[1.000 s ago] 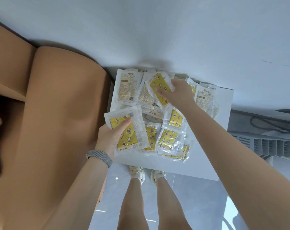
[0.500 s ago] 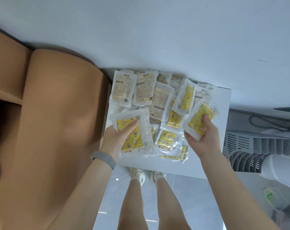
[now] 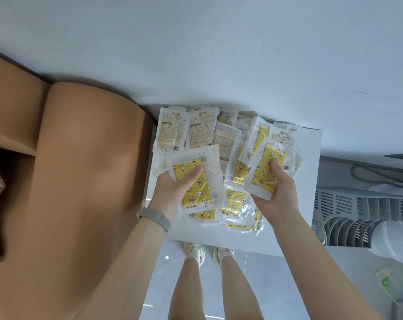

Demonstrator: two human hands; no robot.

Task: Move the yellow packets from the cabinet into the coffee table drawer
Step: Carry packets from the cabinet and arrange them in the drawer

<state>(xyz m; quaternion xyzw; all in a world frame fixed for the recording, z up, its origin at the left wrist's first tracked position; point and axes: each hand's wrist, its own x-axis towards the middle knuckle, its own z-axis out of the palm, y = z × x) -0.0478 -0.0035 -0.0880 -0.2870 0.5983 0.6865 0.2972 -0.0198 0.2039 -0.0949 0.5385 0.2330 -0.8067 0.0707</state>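
Several yellow packets in clear wrappers lie in a pile (image 3: 219, 139) on a white cabinet top (image 3: 309, 144). My left hand (image 3: 172, 192), with a grey band on its wrist, grips one yellow packet (image 3: 197, 181) above the pile's near left part, thumb across its face. To its right, my right hand (image 3: 279, 190) grips another yellow packet (image 3: 264, 174), thumb pressed on its front. Both held packets hang just above the loose ones. The coffee table drawer is not in view.
A tan sofa (image 3: 76, 181) rises close on the left, touching the cabinet's side. A white wall (image 3: 219, 54) stands behind. A grey and white appliance (image 3: 362, 218) with cables sits to the right. My legs and shoes (image 3: 193, 250) stand on the grey floor below.
My right hand lifted a packet from the far middle of the pile, carried it right and then back toward me. It now holds it beside the left hand's packet, which barely moved.
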